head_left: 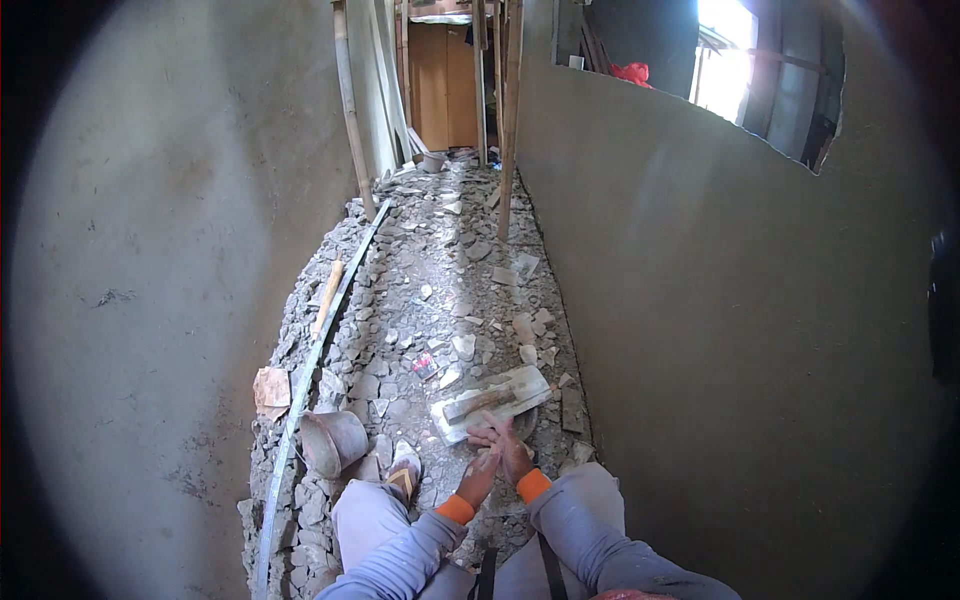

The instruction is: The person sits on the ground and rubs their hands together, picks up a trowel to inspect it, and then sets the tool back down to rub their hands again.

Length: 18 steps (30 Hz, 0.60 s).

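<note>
My left hand [480, 476] and my right hand [514, 456] meet in front of my knees, pressed against each other with no tool in either. The right hand's fingers are stretched out to the left, across the tips of the left fingers. Just beyond them lies a plastering float [528, 385], a pale flat board with a wooden handle [480, 404]. Under its near right edge shows part of a dark round container [524, 424], mostly hidden by the float and my hand.
Broken rubble [400, 330] covers the narrow floor between two plastered walls. At left are a tipped bucket [335, 443], a long metal straightedge [300, 405] and a wooden piece [327, 298]. Bamboo poles [352, 110] stand farther down the passage. A wall opening [720, 80] is at upper right.
</note>
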Available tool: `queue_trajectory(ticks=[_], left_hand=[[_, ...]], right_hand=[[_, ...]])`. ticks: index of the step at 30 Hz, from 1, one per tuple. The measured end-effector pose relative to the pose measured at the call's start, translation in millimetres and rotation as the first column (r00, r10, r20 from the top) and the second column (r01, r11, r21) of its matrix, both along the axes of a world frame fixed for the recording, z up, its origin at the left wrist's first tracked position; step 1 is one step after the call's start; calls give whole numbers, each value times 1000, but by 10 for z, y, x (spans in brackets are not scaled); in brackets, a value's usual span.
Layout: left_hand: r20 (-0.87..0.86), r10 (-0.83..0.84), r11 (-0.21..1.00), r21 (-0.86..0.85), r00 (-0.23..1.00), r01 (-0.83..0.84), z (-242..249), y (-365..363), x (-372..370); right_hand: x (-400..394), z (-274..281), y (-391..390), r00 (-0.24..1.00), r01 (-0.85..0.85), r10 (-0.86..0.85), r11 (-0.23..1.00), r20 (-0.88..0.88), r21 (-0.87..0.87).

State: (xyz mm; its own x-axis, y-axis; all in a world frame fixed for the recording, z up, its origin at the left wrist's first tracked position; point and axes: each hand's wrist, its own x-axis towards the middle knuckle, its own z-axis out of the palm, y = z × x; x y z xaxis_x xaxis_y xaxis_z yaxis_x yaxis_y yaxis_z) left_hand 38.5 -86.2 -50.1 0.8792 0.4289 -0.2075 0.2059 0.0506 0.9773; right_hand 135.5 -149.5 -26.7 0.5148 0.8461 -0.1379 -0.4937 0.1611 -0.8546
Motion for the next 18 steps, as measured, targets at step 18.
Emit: queue_trajectory(ticks=[18], left_hand=[[24,195,979,-58,981,-193,-84,83,1]], right_hand=[[33,37,-53,968,-172,200,969,-152,176]])
